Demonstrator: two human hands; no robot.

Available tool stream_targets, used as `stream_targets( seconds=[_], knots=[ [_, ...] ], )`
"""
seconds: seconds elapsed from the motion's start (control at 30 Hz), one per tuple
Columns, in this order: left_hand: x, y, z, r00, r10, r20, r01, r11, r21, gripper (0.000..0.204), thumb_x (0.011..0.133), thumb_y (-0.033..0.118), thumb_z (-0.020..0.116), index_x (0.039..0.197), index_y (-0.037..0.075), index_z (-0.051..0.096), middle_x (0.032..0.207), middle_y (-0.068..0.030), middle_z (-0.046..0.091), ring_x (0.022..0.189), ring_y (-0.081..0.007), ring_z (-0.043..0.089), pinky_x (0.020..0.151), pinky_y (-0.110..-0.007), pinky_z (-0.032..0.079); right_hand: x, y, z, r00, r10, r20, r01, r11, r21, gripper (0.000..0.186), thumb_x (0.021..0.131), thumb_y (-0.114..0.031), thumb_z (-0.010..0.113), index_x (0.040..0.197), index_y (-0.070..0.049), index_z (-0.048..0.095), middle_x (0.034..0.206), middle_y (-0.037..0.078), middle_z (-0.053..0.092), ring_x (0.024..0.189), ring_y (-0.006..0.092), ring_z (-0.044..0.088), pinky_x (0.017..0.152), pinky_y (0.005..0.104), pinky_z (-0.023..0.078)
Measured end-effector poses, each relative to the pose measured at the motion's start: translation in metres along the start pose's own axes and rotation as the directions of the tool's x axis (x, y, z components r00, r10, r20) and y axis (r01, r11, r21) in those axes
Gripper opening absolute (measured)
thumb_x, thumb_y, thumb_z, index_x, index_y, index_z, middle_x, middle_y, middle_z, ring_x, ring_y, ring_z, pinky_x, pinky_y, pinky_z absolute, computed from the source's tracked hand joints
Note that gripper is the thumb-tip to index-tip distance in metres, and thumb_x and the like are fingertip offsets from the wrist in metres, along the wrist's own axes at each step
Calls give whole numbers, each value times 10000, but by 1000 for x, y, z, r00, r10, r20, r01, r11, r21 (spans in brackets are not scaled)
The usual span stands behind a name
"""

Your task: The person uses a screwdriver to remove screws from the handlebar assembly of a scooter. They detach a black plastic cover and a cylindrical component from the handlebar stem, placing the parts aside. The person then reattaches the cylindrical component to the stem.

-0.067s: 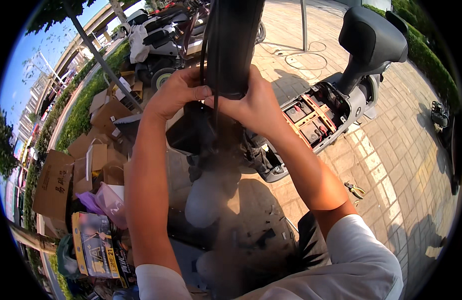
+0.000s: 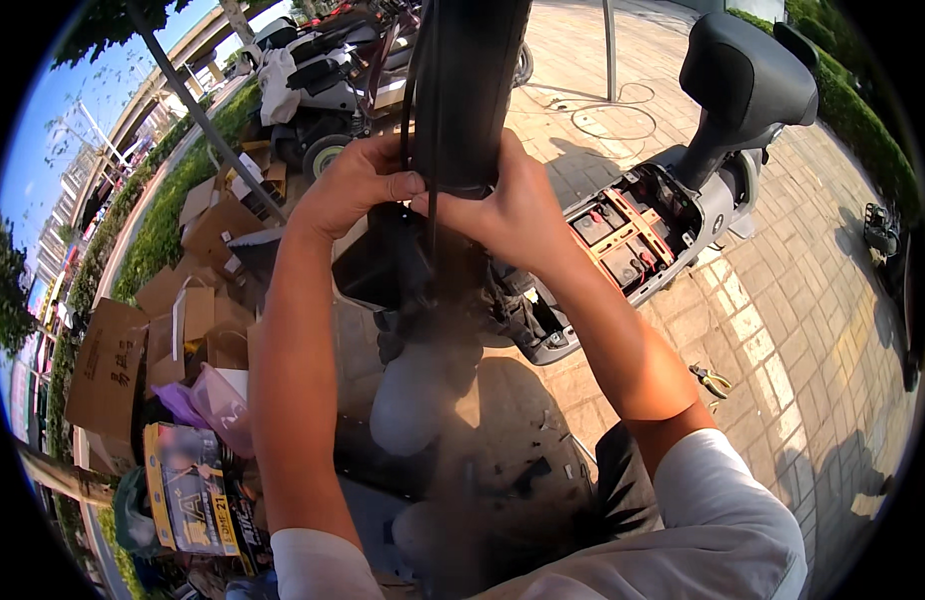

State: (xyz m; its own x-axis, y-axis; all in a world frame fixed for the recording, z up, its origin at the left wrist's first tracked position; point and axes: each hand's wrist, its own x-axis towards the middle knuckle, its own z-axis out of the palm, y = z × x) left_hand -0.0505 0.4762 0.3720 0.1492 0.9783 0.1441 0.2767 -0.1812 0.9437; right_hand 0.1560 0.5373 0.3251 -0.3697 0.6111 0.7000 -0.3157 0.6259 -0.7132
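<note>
At the top centre stands a thick black upright part [image 2: 468,90], column-like, with a thin black cable [image 2: 435,215] running along it. My left hand [image 2: 361,188] is closed round its left side. My right hand [image 2: 503,205] grips the right side, with its thumb across the front near the left thumb. Both hands hold its lower end; the fingertips behind it are hidden. Just below lie dark scooter parts [image 2: 413,270], partly blurred. To the right sits an opened scooter body [image 2: 688,215] with batteries [image 2: 623,245] under an orange frame and a black seat [image 2: 743,75].
Pliers [image 2: 711,381] lie on the paving right of my right arm. Cardboard boxes [image 2: 108,370], a pink plastic bag [image 2: 223,405] and a yellow-grey printed box [image 2: 193,490] crowd the left. Parked scooters [image 2: 328,75] stand behind. A thin cable [image 2: 613,120] loops on the ground.
</note>
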Motion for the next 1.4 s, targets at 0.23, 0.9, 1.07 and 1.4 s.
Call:
stream_targets(
  seconds=[0.23, 0.9, 1.07, 1.4],
  knots=[
    [18, 18, 21, 942, 47, -333, -101, 984, -146, 657, 971, 597, 482, 1247, 16, 617, 1151, -76, 656, 1073, -152, 592, 930, -318, 482, 0, -2, -3, 996, 82, 40, -84, 995, 48, 708, 698, -269, 879, 1194, 85, 518, 1050, 148, 679, 991, 190, 654, 864, 325, 524],
    [49, 34, 65, 744, 411, -526, -341, 911, 230, 831, 929, 738, 349, 1212, -2, 601, 1054, -86, 678, 895, -155, 667, 791, -283, 544, 6, 11, -6, 997, 38, 61, -37, 999, -16, 636, 667, -260, 866, 1135, 62, 582, 977, 125, 710, 908, 162, 663, 803, 314, 529],
    [42, 29, 59, 870, 183, -458, -343, 892, -295, 863, 907, 749, 401, 1217, -31, 601, 1088, -84, 667, 987, -145, 618, 879, -281, 489, 1, 13, -10, 998, -24, 62, 20, 997, 71, 708, 749, -387, 834, 1207, 78, 560, 1055, 187, 693, 1011, 262, 675, 876, 345, 512],
    [12, 46, 19, 990, -91, 111, 59, 963, 264, 795, 723, 110, 831, 1393, -41, 430, 1241, -80, 605, 1147, -160, 545, 1012, -298, 412, 5, -2, -31, 986, -155, 57, 155, 988, 10, 709, 827, -210, 760, 1389, 55, 419, 1176, 176, 634, 1141, 244, 594, 1026, 390, 423]
  ],
)
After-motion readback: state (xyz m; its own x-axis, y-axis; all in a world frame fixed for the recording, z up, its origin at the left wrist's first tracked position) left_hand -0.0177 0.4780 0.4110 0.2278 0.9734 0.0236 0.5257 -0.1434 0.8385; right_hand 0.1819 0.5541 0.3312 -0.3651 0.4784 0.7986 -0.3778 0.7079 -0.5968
